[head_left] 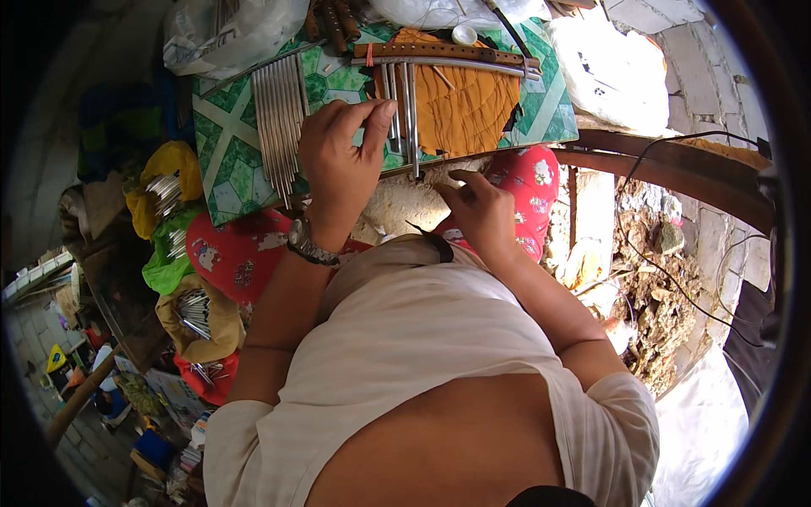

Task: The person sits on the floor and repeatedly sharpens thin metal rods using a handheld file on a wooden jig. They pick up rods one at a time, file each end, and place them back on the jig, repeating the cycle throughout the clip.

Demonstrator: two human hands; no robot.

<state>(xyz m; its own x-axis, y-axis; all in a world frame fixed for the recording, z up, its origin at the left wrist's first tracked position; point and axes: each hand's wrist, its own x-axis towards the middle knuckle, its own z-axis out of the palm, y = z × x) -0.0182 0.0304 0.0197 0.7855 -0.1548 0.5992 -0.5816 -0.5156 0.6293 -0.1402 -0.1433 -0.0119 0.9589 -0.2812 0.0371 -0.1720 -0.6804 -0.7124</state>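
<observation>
My left hand (342,156), with a metal watch (308,241) on its wrist, is raised over the near edge of the green patterned table (228,182). Its thumb and index finger come together; anything between them is too small to make out. Lower and to the right is my right hand (483,211), fingers curled, its fingertips near the lower end of a metal tube (411,118). Several such tubes lie side by side below a wooden bar with holes (473,55), on an orange-brown cloth (473,110). A longer row of thin metal tubes (277,122) lies left of my left hand.
Bags of metal pieces stand at the left: yellow (173,165), green (165,270), brown (211,338) and red (221,372). Clear plastic bags (236,38) and a small white round container (464,35) are at the back. A dark cable (642,253) hangs at the right beside rubble (659,313).
</observation>
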